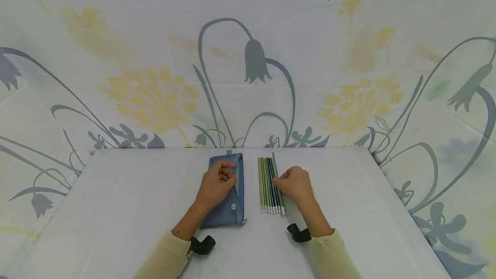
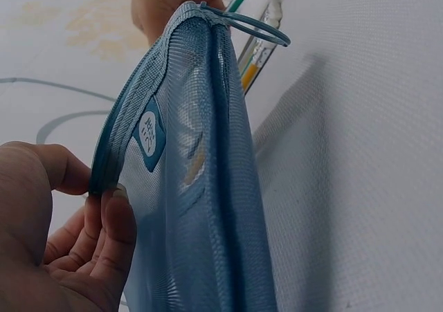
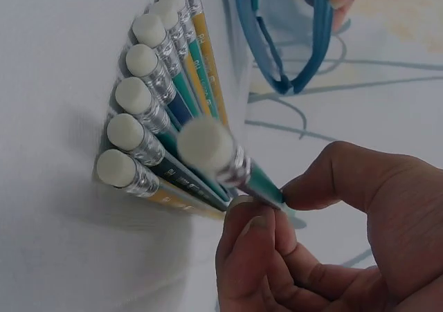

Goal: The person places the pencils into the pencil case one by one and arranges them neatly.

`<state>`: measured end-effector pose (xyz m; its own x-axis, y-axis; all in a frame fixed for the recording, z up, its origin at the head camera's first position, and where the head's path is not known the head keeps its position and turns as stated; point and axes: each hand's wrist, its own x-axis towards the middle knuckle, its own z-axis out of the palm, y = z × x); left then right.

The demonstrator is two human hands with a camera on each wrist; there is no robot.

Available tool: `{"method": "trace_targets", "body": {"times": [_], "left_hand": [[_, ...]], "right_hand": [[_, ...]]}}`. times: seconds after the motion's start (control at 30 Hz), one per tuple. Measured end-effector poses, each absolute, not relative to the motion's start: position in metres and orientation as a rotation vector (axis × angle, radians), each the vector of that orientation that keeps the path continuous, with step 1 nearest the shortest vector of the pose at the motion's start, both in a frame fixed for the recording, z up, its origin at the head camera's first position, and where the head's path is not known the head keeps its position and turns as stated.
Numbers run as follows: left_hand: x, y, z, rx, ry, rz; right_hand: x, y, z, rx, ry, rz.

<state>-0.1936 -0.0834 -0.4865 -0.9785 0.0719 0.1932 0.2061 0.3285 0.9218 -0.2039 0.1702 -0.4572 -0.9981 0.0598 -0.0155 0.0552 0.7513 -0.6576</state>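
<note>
Head view: one pencil (image 3: 239, 168), pinched in right hand (image 1: 296, 184), slanting beside other pencils (image 1: 267, 188) left of that hand; one blue pouch (image 1: 222, 214), farther left, edge pinched in left hand (image 1: 216, 186).

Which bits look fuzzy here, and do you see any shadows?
Right wrist view: the pencil pinched by the right hand has a blurred eraser, while the other pencils look sharper; left wrist view: the pouch throws a soft grey shadow on the white table; head view: the lighting looks fairly even, with no harsh glare.
</note>
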Motion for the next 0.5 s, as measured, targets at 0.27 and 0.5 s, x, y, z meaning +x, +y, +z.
{"method": "trace_targets", "body": {"times": [0.27,0.5], "left_hand": [[-0.193,-0.084,-0.486,-0.251,-2.478,-1.745],[-0.193,-0.084,-0.483,-0.253,-2.473,-1.747]], "right_hand": [[-0.203,0.167,-0.459,-0.070,-2.935,1.146],[-0.202,0.159,-0.455,-0.075,-2.929,1.193]]}}
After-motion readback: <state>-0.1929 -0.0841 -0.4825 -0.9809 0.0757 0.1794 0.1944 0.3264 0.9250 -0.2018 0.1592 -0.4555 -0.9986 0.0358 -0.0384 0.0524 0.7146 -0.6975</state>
